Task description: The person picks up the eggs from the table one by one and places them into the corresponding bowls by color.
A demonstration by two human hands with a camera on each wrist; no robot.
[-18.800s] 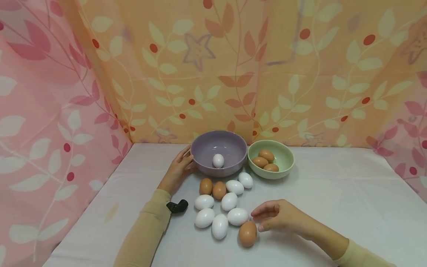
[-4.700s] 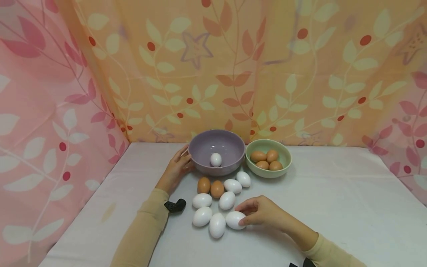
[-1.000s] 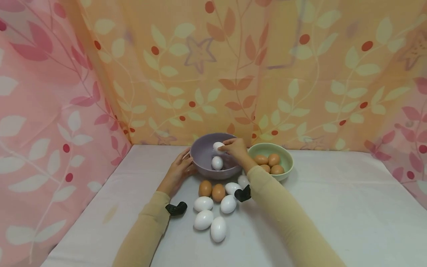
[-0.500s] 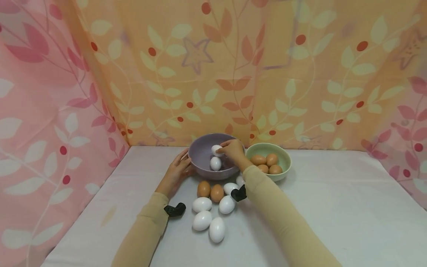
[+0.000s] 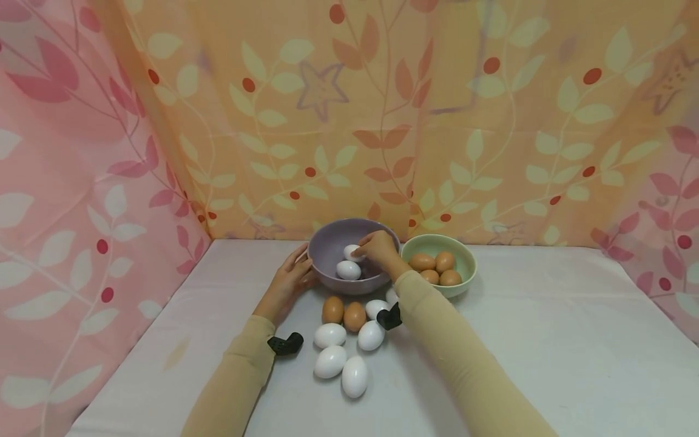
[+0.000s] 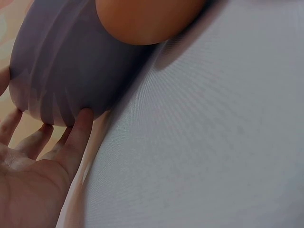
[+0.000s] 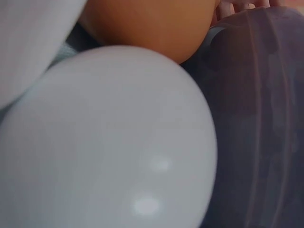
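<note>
Inside the purple bowl (image 5: 324, 249), my right hand (image 5: 380, 247) pinches a white egg (image 5: 351, 252) between thumb and fingers, low over the bottom. A second white egg (image 5: 348, 271) lies on its side just in front of it. My left hand (image 5: 289, 280) rests against the bowl's left side; in the left wrist view its fairly straight fingers (image 6: 84, 121) touch the outer wall. The right wrist view shows no right hand, only a white egg (image 7: 109, 142) on the table and a brown egg (image 7: 149, 23) close beside the bowl's wall.
Right of the purple bowl stands a green bowl (image 5: 467, 261) holding several brown eggs (image 5: 445, 261). Two brown eggs (image 5: 355, 317) and several white eggs (image 5: 355, 376) lie on the white tabletop (image 5: 546, 340) in front, one partly behind my right sleeve (image 5: 453, 352). A patterned cloth (image 5: 349, 152) hangs behind.
Earlier a brown egg joined those in the green bowl. My right hand then carried a white egg from the table into the purple bowl and has lowered it; the egg lying there has rolled sideways.
</note>
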